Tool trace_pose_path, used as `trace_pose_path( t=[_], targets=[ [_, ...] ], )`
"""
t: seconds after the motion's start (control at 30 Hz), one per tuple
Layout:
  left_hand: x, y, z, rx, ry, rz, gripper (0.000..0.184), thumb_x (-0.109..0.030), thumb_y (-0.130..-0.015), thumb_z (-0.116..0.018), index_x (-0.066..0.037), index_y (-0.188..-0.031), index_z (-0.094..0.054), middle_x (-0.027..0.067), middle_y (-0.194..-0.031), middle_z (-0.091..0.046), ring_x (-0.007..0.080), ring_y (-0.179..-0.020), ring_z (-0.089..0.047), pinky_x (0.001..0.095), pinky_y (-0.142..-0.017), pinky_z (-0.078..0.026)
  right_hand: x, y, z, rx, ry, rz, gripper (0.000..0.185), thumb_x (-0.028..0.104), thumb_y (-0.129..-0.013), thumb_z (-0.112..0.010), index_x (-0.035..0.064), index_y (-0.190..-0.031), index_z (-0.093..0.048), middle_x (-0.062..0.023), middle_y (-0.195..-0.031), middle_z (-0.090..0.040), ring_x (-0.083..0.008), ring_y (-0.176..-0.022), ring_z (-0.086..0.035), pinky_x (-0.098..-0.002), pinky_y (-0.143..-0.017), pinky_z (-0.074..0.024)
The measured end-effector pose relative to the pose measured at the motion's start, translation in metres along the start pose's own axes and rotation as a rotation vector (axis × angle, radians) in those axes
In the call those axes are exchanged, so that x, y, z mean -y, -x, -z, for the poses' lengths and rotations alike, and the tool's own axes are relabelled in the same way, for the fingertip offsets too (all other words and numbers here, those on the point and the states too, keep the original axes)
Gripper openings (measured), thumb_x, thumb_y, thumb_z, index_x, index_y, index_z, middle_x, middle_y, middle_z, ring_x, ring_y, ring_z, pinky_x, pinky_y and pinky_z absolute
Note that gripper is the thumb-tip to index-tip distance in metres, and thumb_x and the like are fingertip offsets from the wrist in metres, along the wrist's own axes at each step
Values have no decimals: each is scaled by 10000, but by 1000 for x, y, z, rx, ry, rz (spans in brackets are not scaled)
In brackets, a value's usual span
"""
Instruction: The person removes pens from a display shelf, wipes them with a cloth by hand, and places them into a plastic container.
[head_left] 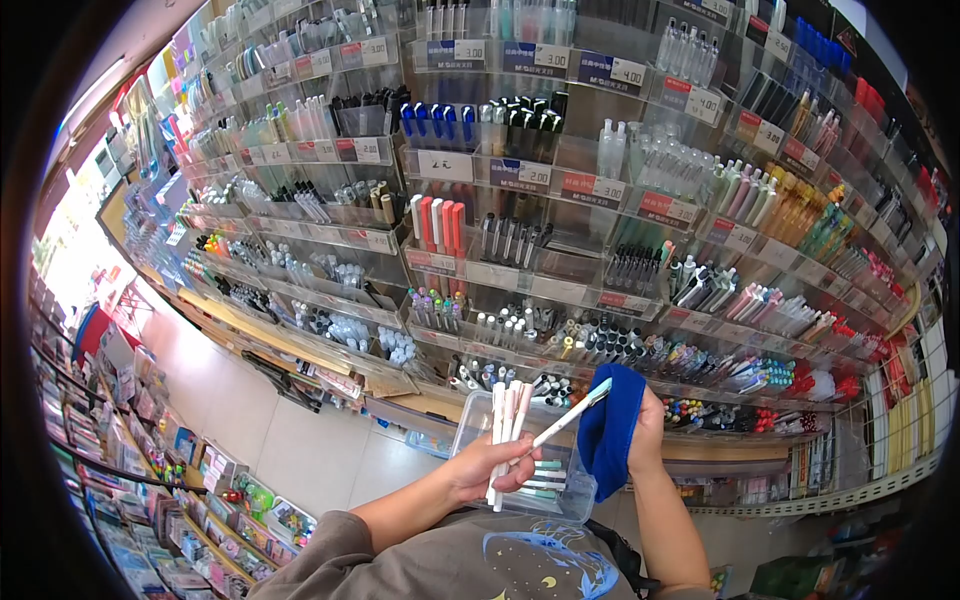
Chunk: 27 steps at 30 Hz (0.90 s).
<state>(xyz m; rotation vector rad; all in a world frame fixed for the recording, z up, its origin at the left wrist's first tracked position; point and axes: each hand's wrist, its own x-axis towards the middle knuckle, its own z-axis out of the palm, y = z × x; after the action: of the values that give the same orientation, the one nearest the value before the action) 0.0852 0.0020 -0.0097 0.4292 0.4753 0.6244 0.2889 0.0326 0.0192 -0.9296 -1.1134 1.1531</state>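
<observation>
My left hand (487, 468) is closed round several white pens (511, 408), some with pinkish caps, standing upright. One more white pen (563, 418) with a teal end slants up from its fingers to the right, its tip against or just in front of a blue cloth (612, 440). My right hand (647, 432) grips that cloth, which hangs down from the fingers. Below and behind both hands is a clear plastic box (467, 424) with more white and teal pens (549, 477) lying inside. What supports the box is hidden.
A tall display rack of clear trays (520, 170) full of pens, with price tags, stands in front of me. Shelves of small packaged goods (150, 490) run along the lower left beside the tiled floor (300, 445). A white wire basket (880, 480) borders the lower right.
</observation>
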Motion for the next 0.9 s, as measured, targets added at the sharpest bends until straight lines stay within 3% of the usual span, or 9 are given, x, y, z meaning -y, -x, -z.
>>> trace_pose_path(
  t=[0.47, 0.57, 0.77, 0.9],
  targets=[
    [-3, 3, -14, -39, -140, -32, 215, -225, -885, -482, -11, -887, -473, 55, -496, -449, 77, -364, -351, 188, -340, -265, 4, -2, -4, 65, -57, -77, 192, 14, -786, -571, 8, -976, -538, -18, -852, -567, -76, -776, -523, -202, -690, -429],
    [-2, 3, -12, -38, -123, -18, 222, -225, -881, -488, -4, -878, -472, 47, -482, -439, 77, -362, -351, 189, -336, -268, 7, -4, 4, 135, 126, -36, 201, 26, -801, -564, 2, -1000, -544, -35, -874, -588, -86, -772, -540, -213, -698, -439],
    [-4, 8, -15, -82, -230, -39, 231, -230, -887, -481, 0, -877, -499, 40, -494, -454, 73, -366, -352, 192, -355, -255, 19, -8, 13, 233, 176, -9, 200, 83, -863, -515, -11, -1031, -567, -59, -898, -623, -98, -768, -565, -235, -693, -457],
    [-2, 9, -18, -115, -274, -68, 233, -222, -888, -480, 8, -868, -505, 33, -493, -447, 74, -367, -350, 197, -355, -254, 17, -8, 11, 189, 180, 17, 176, 119, -872, -511, -13, -949, -599, -30, -798, -608, -74, -672, -540, -207, -599, -442]
  ],
)
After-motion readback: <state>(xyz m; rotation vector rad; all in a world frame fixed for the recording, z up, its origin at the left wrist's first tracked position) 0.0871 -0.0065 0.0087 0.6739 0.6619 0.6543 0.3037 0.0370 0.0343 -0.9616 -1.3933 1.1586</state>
